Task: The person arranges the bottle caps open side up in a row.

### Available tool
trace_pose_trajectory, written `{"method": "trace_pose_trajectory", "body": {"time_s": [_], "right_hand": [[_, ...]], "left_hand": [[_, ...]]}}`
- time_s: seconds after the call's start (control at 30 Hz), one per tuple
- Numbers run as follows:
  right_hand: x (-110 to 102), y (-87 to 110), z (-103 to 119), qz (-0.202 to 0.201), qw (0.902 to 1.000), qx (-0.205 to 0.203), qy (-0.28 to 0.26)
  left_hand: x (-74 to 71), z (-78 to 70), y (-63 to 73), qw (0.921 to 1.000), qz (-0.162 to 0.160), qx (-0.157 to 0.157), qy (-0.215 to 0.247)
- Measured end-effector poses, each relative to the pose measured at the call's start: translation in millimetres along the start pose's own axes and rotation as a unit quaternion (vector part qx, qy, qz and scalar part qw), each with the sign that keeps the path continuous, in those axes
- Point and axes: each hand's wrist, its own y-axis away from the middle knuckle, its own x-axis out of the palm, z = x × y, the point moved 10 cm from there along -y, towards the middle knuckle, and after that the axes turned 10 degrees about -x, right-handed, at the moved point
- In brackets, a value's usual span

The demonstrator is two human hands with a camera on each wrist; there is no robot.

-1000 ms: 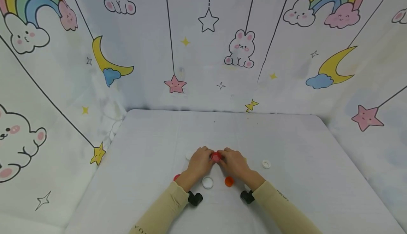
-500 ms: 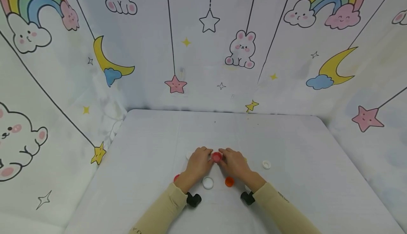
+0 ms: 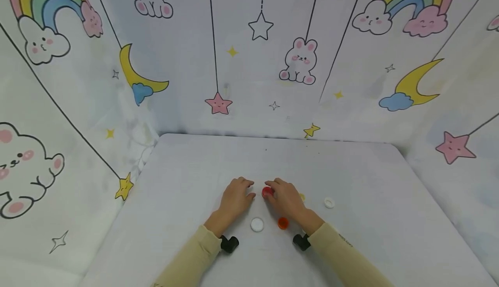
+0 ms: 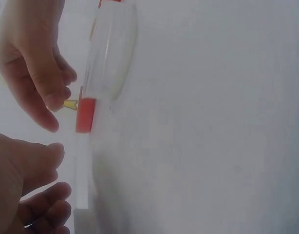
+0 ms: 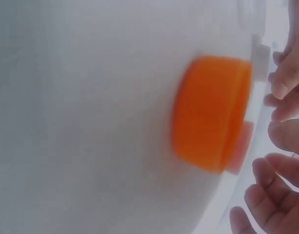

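Observation:
A small round red cap [image 3: 267, 191] lies on the white table in front of me. My right hand [image 3: 287, 199] is over its right side, thumb and fingertips overlapping it in the head view. From the left wrist, the red cap [image 4: 85, 115] stands apart from the right hand's fingertips. My left hand [image 3: 234, 198] is to the left of that cap, thumb and fingers parted, holding nothing. Nearer to me lie a round white cap [image 3: 257, 224] and an orange cap [image 3: 283, 223]. The orange cap [image 5: 210, 114] looms large in the right wrist view.
A white ring [image 3: 329, 203] lies right of the right hand. A yellow piece [image 3: 302, 197] is partly hidden behind that hand. Black wrist cameras [image 3: 229, 244] sit at both wrists. A printed cloth backdrop [image 3: 249, 61] rises behind the table's [image 3: 202, 161] far edge.
My left hand has let go of the red cap and moved left. The right hand has stayed by the cap. A red piece and a white piece are now hidden near the left arm.

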Motion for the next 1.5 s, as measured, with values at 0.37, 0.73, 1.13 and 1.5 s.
{"method": "trace_pose_trajectory", "body": {"time_s": [0.37,0.73,1.13,1.5], "right_hand": [[5,-14.5,17,0.007,0.9993,-0.036,-0.004],[21,-26.5,28,0.053,0.9982,-0.028,0.008],[33,-32.1,43,0.047,0.9968,-0.058,0.027],[38,-39.0,51,0.054,0.9949,-0.052,0.067]], "left_hand": [[-17.0,20.8,1.4,0.9998,-0.007,-0.017,0.003],[-23.5,35.8,4.1,0.9988,0.001,-0.048,-0.012],[-25.6,55.5,11.9,0.9984,-0.008,-0.055,0.0],[-25.6,62.2,13.5,0.9964,0.025,-0.08,0.0]]}}
